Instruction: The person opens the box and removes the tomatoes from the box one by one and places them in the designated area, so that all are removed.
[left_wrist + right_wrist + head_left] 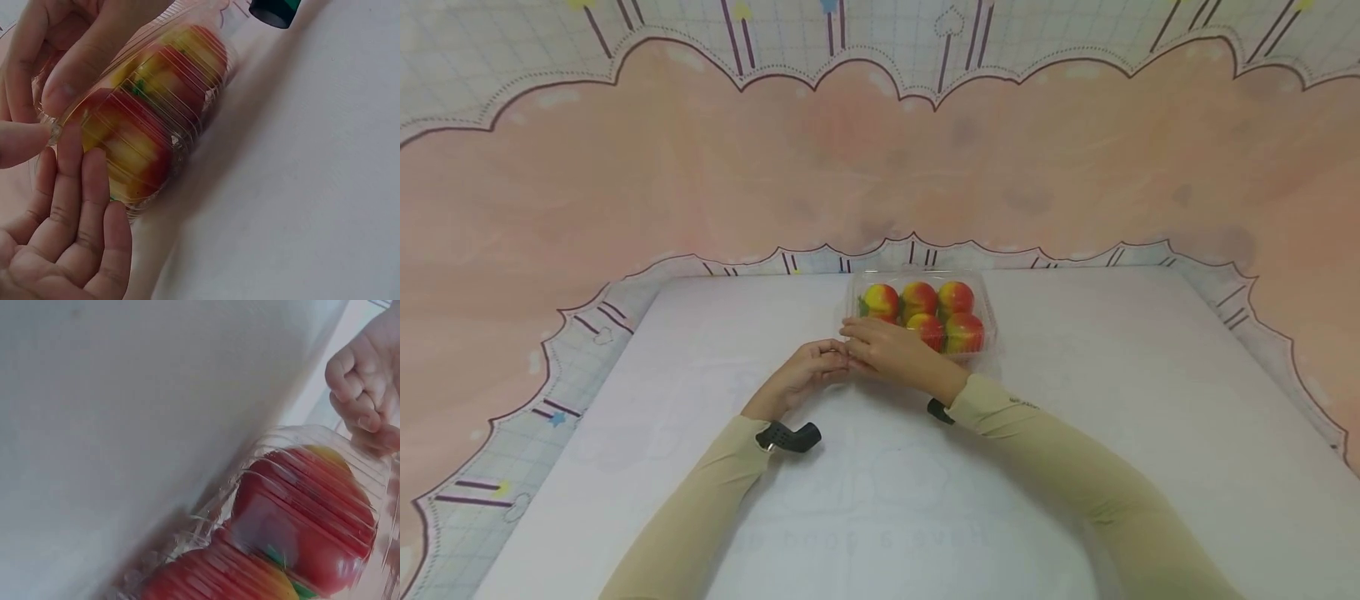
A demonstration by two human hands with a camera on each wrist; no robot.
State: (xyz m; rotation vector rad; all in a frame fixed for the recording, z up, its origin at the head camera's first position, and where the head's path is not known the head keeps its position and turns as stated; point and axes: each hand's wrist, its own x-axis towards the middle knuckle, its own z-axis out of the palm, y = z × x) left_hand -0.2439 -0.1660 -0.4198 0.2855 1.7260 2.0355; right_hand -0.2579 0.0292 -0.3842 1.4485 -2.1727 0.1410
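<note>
A clear plastic fruit box (988, 321) with a ribbed wall stands near the far edge of the table. Inside lie several red-and-yellow peach-like fruits (956, 297) with bits of green leaf. My left hand (801, 375) is at the box's near left corner; its thumb and a fingertip pinch the rim there, while the other fingers (115, 234) extend beside the wall. Across that same corner reaches my right hand (898, 354), thumb (69, 87) and fingers bent over the edge. It covers part of the near-row fruit.
The white tabletop (865, 492) spreads around the box, with faint printing showing on it. Behind and along the sides runs a peach-coloured cloth (925, 175) with a scalloped, patterned border. A dark wrist device (790, 437) sits at the left sleeve.
</note>
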